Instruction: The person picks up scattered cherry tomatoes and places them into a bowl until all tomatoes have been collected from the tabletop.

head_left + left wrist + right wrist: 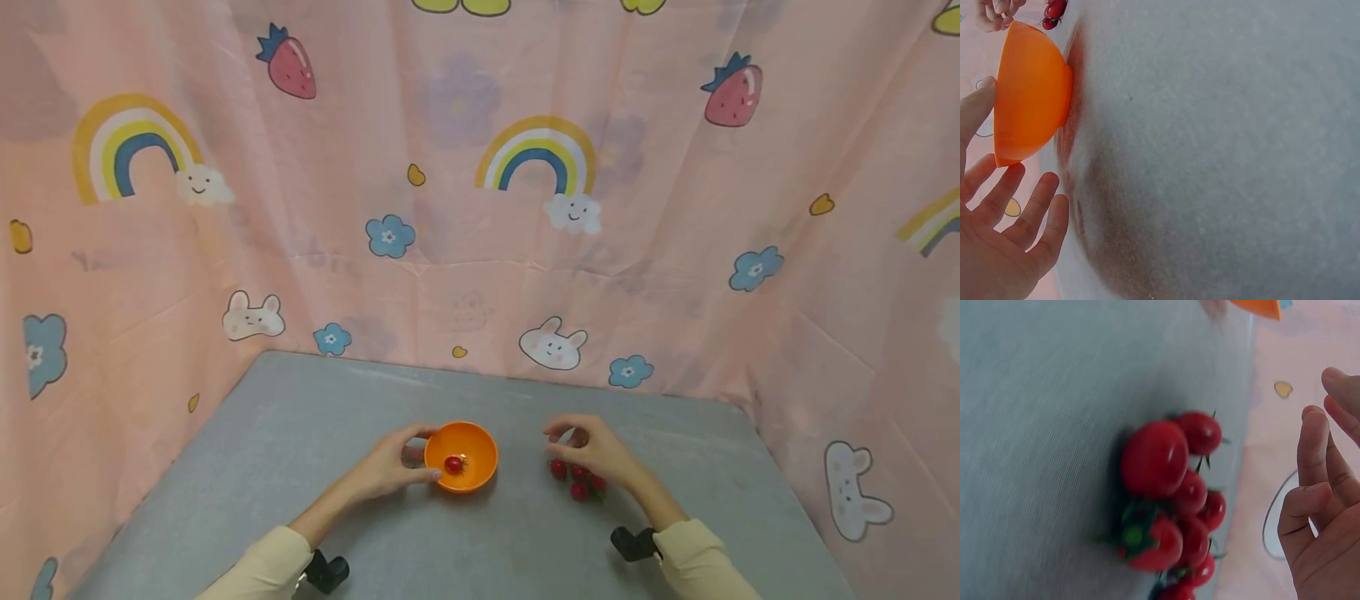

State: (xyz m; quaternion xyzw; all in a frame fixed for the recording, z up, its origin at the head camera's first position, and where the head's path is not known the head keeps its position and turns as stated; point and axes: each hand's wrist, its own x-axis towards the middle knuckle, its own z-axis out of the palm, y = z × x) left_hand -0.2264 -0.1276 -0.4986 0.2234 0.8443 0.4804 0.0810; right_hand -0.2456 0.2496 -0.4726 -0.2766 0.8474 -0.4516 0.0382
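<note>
An orange bowl (480, 454) stands upright on the grey table with one red cherry tomato (453, 465) inside. At its left side my left hand (397, 462) holds the rim between thumb and fingers; the left wrist view shows the hand (1010, 231) beside the bowl (1032, 94), the lower fingers spread. My right hand (600, 450) is raised over a cluster of cherry tomatoes (579, 490). In the right wrist view its fingers (1313, 444) are loosely bent with nothing between them, apart from the tomatoes (1155, 459), some with green stems.
The grey table (510, 550) ends at the back against a pink printed curtain (480, 292), which also hangs along both sides. Black wrist straps with camera mounts (633, 543) sit by both cream sleeves. Table surface lies between the bowl and the tomato cluster.
</note>
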